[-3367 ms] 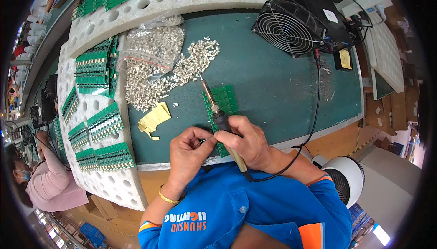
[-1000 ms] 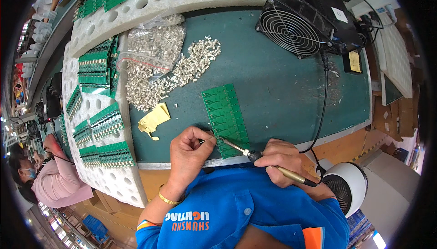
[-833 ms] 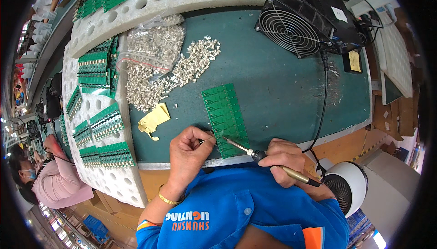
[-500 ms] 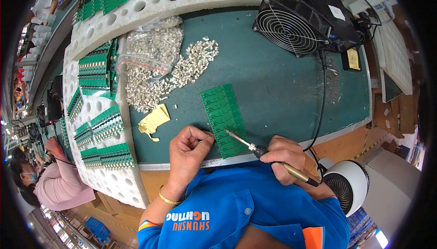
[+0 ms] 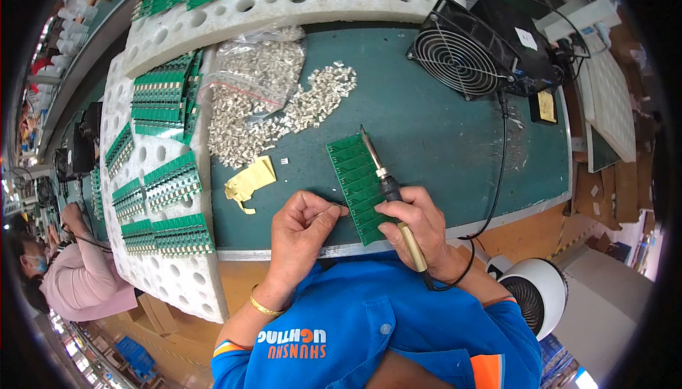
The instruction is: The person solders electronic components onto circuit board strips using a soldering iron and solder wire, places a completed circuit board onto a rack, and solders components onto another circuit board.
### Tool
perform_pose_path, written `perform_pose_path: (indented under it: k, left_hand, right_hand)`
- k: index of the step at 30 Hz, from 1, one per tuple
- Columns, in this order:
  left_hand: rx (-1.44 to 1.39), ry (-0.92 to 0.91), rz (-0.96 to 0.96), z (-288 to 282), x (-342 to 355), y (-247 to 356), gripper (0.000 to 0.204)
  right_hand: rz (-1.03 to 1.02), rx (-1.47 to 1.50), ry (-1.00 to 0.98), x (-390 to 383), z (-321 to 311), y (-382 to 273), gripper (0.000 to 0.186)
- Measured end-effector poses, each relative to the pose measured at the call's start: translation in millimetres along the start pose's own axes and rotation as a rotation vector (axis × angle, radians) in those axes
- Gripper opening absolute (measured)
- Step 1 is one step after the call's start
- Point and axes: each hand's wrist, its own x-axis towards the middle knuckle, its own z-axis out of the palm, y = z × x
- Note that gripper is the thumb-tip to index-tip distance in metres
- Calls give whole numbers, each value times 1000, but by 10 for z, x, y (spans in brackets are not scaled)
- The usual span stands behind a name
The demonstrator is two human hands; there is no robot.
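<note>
My right hand (image 5: 419,229) is closed around a soldering iron (image 5: 389,188) with a black and gold handle. Its metal tip points away from me, over the far right corner of a green circuit board panel (image 5: 353,179). The fingertips of that hand are at the board's near right edge; whether they touch it I cannot tell. By the board's near left edge, my left hand (image 5: 305,227) pinches a thin strand, apparently solder wire, mostly hidden between thumb and forefinger. A yellow cloth or sponge piece (image 5: 252,179) lies beyond my left hand, with a small loose white connector (image 5: 284,161) beside it.
Many small white connectors (image 5: 316,98) are heaped beside and inside a clear plastic bag (image 5: 259,66). White foam trays (image 5: 213,23) hold green boards (image 5: 177,179) on the left. A black fan (image 5: 458,51) and a yellow sponge holder (image 5: 545,107) stand right. A co-worker (image 5: 85,268) sits left.
The soldering iron's tip has gone from the board's near part to its far end, and my right hand has turned upright beside the board. My left hand keeps its pinch. The view has shifted slightly.
</note>
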Motion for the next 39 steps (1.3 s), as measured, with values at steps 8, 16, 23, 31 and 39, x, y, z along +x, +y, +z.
perform_pose_path:
  k: [8, 16, 23, 31, 39]
  left_hand:
    - [319, 79, 37, -80, -53, -36, 9]
    - [892, 434, 411, -264, 167, 230, 15]
    - [1143, 435, 552, -276, 419, 235, 17]
    - [1121, 416, 729, -297, 384, 156, 11]
    - [554, 139, 192, -80, -194, 111, 8]
  right_hand:
    - [-21, -88, -35, -52, 2, -16, 40]
    - [-37, -63, -1, -62, 18, 34, 36]
    - [-49, -37, 51, -27, 35, 32, 32]
    - [-17, -62, -17, -100, -11, 25, 29]
    - [-40, -96, -16, -108, 1, 0, 51]
